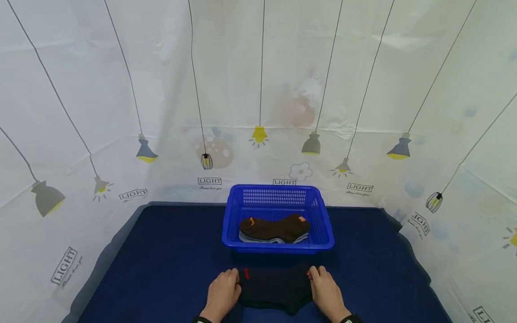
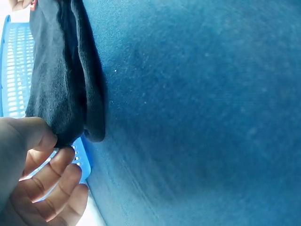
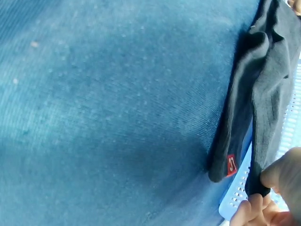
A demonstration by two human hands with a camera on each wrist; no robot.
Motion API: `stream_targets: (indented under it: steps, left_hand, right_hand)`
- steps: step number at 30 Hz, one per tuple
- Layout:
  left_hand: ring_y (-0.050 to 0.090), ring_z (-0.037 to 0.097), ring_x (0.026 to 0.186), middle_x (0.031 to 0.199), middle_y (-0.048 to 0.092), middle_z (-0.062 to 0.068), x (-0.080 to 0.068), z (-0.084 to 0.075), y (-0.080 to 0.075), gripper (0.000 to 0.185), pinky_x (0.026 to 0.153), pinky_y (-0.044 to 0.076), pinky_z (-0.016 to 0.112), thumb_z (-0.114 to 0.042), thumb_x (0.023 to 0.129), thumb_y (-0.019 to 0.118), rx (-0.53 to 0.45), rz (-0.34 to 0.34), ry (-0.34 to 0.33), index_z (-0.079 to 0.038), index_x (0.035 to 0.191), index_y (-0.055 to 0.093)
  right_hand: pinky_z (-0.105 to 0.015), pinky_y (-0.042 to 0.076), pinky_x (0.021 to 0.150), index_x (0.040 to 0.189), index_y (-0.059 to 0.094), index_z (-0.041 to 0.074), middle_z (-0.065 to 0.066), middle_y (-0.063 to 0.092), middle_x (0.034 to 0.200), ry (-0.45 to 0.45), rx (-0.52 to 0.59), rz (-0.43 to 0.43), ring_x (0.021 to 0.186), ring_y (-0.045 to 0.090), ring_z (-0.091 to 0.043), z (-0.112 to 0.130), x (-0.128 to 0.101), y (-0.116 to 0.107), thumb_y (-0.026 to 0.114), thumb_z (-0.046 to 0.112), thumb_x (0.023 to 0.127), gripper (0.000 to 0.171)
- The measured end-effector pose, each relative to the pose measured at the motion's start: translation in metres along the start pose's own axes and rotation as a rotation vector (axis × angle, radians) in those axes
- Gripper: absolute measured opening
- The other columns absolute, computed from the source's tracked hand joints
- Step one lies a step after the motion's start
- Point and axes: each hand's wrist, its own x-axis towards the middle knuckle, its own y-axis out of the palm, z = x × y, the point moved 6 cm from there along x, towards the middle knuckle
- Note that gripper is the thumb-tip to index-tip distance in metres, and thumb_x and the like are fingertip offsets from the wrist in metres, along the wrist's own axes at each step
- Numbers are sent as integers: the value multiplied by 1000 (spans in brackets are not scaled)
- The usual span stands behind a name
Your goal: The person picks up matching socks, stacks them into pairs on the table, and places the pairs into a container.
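Hands (image 1: 274, 294) pinch black socks (image 1: 276, 287) on blue tablecloth (image 1: 161, 260)

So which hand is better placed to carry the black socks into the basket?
Neither clearly: the left hand and right hand each pinch one end of the black socks, about equally near the blue basket straight ahead. A two-handed lift looks most natural; if one, probably the right.

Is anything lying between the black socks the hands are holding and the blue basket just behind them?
Nothing visible does. The left hand and right hand pinch the ends of the black socks, and only bare blue cloth separates them from the blue basket, which already holds brown socks.
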Motion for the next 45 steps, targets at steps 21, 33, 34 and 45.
stream_targets:
  steps: [21, 33, 34, 45]
  left_hand:
    - [61, 26, 66, 76, 57, 5, 10, -1, 23, 23, 56, 50, 43, -4, 76, 80, 42, 33, -44, -10, 85, 59]
    - [58, 25, 62, 71, 50, 2, 6, -4, 15, 27, 53, 46, 42, 1, 71, 76, 65, -15, -35, -12, 78, 53]
    - [58, 25, 62, 71, 50, 2, 5, -3, 13, 27, 53, 46, 42, 1, 71, 76, 60, -10, -42, -12, 78, 53]
    - [56, 23, 64, 75, 52, 2, 3, 2, 14, 23, 54, 47, 41, -1, 73, 77, 77, 38, -65, -11, 81, 57]
  right_hand:
    - [-39, 47, 53, 101, 57, 6, -5, 50, 82, 42, -50, 51, 69, 53, -23, -14, -2, 16, 78, -1, 83, 29]
    - [-38, 45, 51, 97, 55, 7, -4, 49, 77, -29, -79, 6, 66, 52, -23, -11, -3, 12, 76, -5, 81, 29]
    - [-38, 46, 51, 97, 55, 7, -4, 49, 78, -34, -84, -2, 66, 52, -23, -10, -3, 11, 76, -5, 81, 29]
    - [-38, 46, 53, 103, 58, 5, -7, 52, 82, -5, -85, 99, 68, 51, -23, -14, -4, 14, 72, -2, 87, 23]
